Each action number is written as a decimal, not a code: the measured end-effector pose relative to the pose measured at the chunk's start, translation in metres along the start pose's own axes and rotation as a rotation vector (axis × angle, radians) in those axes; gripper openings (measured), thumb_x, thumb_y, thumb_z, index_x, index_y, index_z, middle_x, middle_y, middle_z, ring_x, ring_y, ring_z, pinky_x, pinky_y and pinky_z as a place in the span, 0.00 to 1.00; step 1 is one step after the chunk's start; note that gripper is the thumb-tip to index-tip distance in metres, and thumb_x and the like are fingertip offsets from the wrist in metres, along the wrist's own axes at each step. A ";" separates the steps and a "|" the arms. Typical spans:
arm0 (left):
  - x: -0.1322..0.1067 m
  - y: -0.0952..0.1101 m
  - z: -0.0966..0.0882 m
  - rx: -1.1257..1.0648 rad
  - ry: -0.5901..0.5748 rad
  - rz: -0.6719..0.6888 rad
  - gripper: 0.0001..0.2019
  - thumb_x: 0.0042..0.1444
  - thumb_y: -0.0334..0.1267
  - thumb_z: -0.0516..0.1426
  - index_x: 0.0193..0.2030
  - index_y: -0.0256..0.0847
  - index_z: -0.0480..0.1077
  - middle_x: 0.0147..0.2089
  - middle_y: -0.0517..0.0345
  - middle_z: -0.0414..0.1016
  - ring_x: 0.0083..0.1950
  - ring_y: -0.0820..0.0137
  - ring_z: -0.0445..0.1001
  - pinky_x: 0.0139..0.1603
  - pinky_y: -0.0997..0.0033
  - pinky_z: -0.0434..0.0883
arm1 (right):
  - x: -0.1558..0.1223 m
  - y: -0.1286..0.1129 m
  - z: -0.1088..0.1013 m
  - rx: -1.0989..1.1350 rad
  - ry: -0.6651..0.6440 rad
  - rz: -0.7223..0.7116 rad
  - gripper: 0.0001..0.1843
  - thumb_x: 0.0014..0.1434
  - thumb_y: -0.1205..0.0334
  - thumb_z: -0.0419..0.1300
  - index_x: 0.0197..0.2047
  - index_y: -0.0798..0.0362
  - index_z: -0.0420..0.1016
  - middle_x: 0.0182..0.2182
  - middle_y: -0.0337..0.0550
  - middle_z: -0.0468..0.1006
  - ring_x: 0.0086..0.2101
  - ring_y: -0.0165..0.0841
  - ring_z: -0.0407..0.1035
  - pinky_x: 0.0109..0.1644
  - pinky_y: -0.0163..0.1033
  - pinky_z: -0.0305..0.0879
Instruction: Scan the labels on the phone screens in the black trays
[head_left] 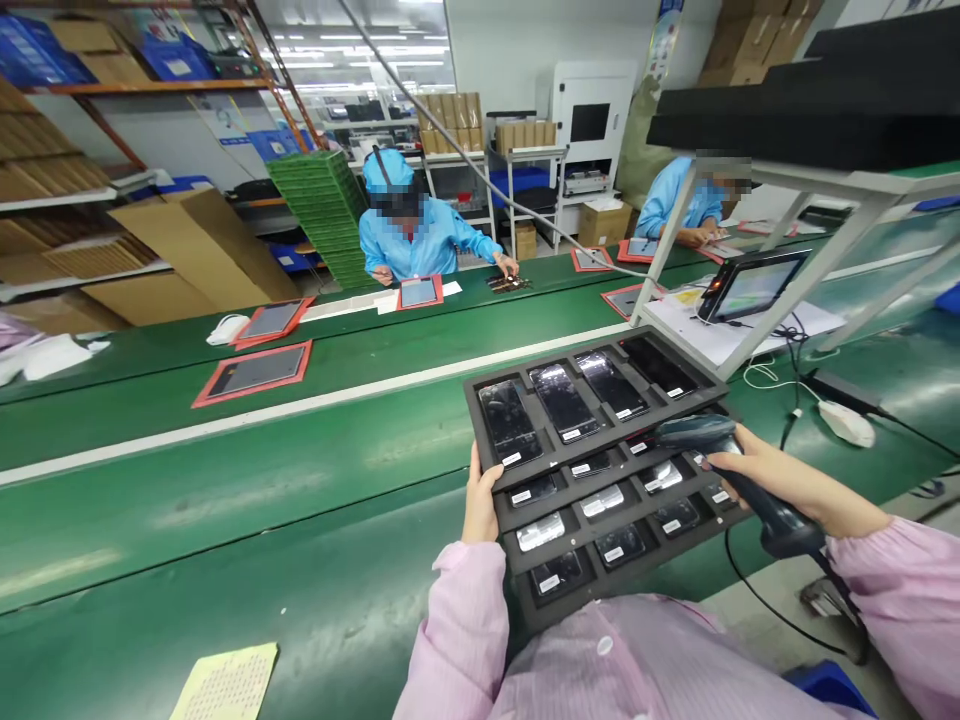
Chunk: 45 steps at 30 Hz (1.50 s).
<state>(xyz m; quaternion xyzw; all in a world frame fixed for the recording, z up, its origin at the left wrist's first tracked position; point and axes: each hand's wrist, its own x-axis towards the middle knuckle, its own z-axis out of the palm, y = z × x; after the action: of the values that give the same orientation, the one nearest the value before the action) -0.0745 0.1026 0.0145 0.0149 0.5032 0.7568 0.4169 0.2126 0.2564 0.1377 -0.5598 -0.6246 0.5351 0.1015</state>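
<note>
My left hand [482, 497] grips the left edge of a black foam tray [474, 392], thumb on top. The tray holds a row of dark phones [564, 402], each with a small white label at its lower end. Below and nearer me, more stacked trays [525, 606] show phones [622, 545] with the same labels. My right hand [772, 470] is wrapped round the handle of a corded barcode scanner [694, 432]. The scanner's head points left over the trays, near the upper tray's right front edge.
A tablet screen [757, 285] stands under a metal rack [675, 250], with a white mouse [846, 424] and cables nearby. A yellow note [225, 684] lies front left. Across the green bench [225, 500], two people in blue work; red-edged pads [255, 372] lie near them.
</note>
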 end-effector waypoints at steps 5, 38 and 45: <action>0.000 0.001 -0.001 0.019 0.017 -0.005 0.43 0.41 0.30 0.61 0.67 0.49 0.54 0.48 0.59 0.76 0.46 0.63 0.76 0.45 0.67 0.74 | -0.001 0.006 0.005 0.016 -0.053 -0.038 0.27 0.47 0.59 0.60 0.50 0.49 0.55 0.28 0.36 0.71 0.19 0.29 0.63 0.18 0.33 0.61; -0.011 0.014 0.012 0.026 0.105 -0.052 0.36 0.49 0.26 0.55 0.66 0.50 0.56 0.40 0.61 0.78 0.36 0.67 0.78 0.44 0.66 0.76 | 0.009 0.043 -0.070 0.031 0.012 -0.085 0.36 0.43 0.55 0.61 0.55 0.52 0.56 0.30 0.40 0.74 0.18 0.29 0.63 0.18 0.33 0.59; -0.012 0.015 0.013 0.029 0.088 -0.051 0.37 0.48 0.26 0.55 0.67 0.50 0.55 0.43 0.59 0.78 0.36 0.67 0.78 0.41 0.66 0.76 | 0.007 0.065 -0.070 -0.022 0.024 0.009 0.39 0.43 0.55 0.58 0.58 0.53 0.53 0.19 0.34 0.66 0.17 0.31 0.61 0.19 0.32 0.58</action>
<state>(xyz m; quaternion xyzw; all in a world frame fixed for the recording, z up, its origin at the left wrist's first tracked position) -0.0700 0.1022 0.0369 -0.0251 0.5323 0.7384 0.4132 0.2998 0.2879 0.1119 -0.5701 -0.6266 0.5218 0.1003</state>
